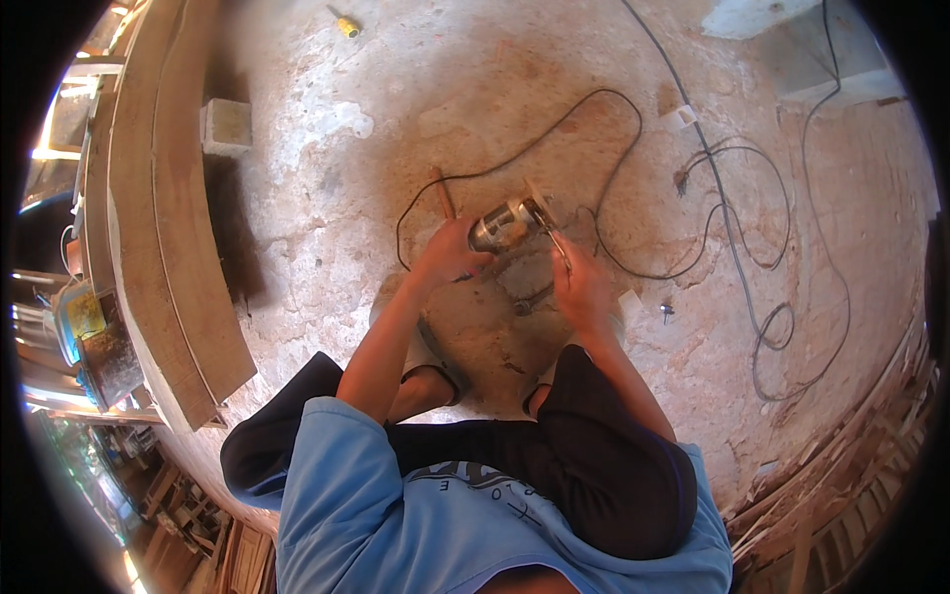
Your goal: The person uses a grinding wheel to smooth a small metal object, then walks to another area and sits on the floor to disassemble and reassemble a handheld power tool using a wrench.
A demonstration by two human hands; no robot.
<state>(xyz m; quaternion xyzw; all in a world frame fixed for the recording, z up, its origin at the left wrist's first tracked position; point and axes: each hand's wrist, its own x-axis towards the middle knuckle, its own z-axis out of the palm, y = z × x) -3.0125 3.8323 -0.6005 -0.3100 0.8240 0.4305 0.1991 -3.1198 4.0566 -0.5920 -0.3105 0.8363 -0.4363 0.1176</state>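
Note:
I squat over the floor with a corded power tool [503,228], which has a silvery metal body. My left hand [447,255] is closed around its near left side. At the tool's right end, a slim metal hand tool [560,249] meets the head. My right hand [584,292] closes on that slim tool, whose exact kind I cannot make out. A wrench-like metal piece [526,303] lies on the floor between my feet. Just behind my left hand is a reddish-brown stick [442,194]. My palms hide part of both held tools.
A black cord [633,148] loops over the worn floor, with more cable [760,327] coiled at the right. Long wooden planks [178,198] run along the left beside a pale block [227,127]. A yellow-handled tool [346,26] lies far off; a small metal part [667,312] sits right.

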